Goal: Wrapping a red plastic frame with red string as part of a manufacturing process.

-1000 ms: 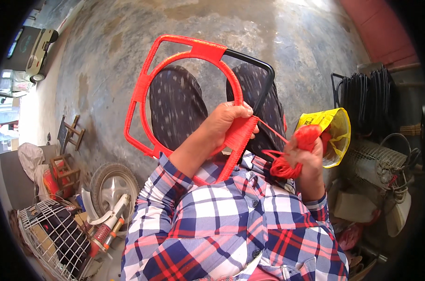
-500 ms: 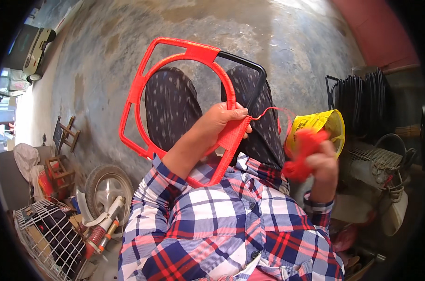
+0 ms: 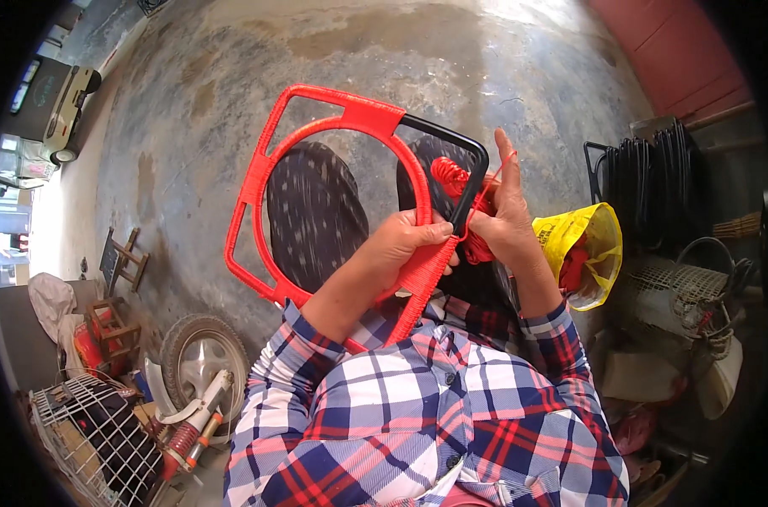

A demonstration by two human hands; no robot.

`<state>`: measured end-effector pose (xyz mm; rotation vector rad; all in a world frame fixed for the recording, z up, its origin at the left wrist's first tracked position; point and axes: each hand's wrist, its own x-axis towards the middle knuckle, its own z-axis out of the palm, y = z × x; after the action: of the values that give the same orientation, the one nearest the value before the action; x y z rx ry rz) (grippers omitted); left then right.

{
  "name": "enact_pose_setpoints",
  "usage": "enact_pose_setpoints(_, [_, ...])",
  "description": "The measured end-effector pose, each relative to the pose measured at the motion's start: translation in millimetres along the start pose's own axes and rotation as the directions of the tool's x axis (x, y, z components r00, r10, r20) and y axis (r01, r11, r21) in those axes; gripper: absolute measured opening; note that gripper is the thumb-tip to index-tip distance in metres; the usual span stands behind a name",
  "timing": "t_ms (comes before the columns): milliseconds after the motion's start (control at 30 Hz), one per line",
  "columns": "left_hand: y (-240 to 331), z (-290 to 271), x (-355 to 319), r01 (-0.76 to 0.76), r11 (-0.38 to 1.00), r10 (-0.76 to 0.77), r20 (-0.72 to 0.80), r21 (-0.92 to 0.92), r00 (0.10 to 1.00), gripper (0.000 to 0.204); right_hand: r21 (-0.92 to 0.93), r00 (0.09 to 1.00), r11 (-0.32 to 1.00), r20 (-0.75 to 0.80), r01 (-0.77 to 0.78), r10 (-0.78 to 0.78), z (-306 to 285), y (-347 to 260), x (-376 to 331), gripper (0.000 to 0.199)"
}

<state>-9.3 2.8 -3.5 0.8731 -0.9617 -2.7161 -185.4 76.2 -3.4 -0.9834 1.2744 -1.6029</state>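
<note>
In the head view, looking down, a seated person in a plaid shirt holds a flat frame (image 3: 251, 182) of tubing over patterned dark trousers, above a stained concrete floor (image 3: 189, 84). The frame has a rounded-corner outer outline with a ring inside it.

Most of it appears done: glossy red cord covers the ring and much of the outer tube in tight, ribbed turns, spreading into flat woven-looking panels where the two meet. One smooth, bare black stretch (image 3: 443, 133) at the upper right seems left to cover; stretches beneath the hands and sleeves are hidden.

The left hand (image 3: 401, 242) has its fingers closed on the frame, thumb pressed where red meets black. The right hand (image 3: 508, 218), just beside the black tube, raises its index finger with a thin strand (image 3: 494, 180) of cord running across it; its other fingers, partly hidden, appear curled round a soft, looped hank of red cord (image 3: 450, 175) that passes behind the tube.

Nearby on the right, a crinkled yellow plastic bag (image 3: 555, 241) holds more red material. Beyond it stands a row of slim black metal frames (image 3: 654, 173).
</note>
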Motion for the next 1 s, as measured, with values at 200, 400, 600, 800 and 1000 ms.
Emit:
enact_pose_setpoints(200, [0, 1, 7, -0.015, 1.0, 0.014, 0.035, 0.015, 0.999, 0.023, 0.236, 1.0, 0.972, -0.003, -0.005, 0.005, -1, -9, 7, 0.101])
enact_pose_setpoints(400, [5, 6, 1, 0.015, 1.0, -0.015, 0.024, -0.015, 1.0, 0.025, 0.067, 0.995, 0.997, -0.084, -0.04, 0.045, 20, -3, 20, 0.063])
enact_pose_setpoints(600, [-1, 4, 1, -0.057, 0.997, 0.058, -0.025, 0.042, 0.998, 0.022, 0.118, 0.987, 0.986, -0.093, -0.117, 0.129, 21, -5, 21, 0.045])
enact_pose_setpoints(800, [-14, 8, -5, -0.069, 0.998, 0.07, 0.014, -0.008, 0.997, 0.02, -0.113, 0.965, 0.989, -0.235, 0.091, -0.115, 23, -7, 1, 0.042])
enact_pose_setpoints(1000, [-13, 5, 2, -0.099, 0.994, 0.1, 0.016, -0.033, 0.995, 0.016, -0.424, 0.89, 0.834, -0.125, 0.352, -0.439, 2, -1, 2, 0.034])
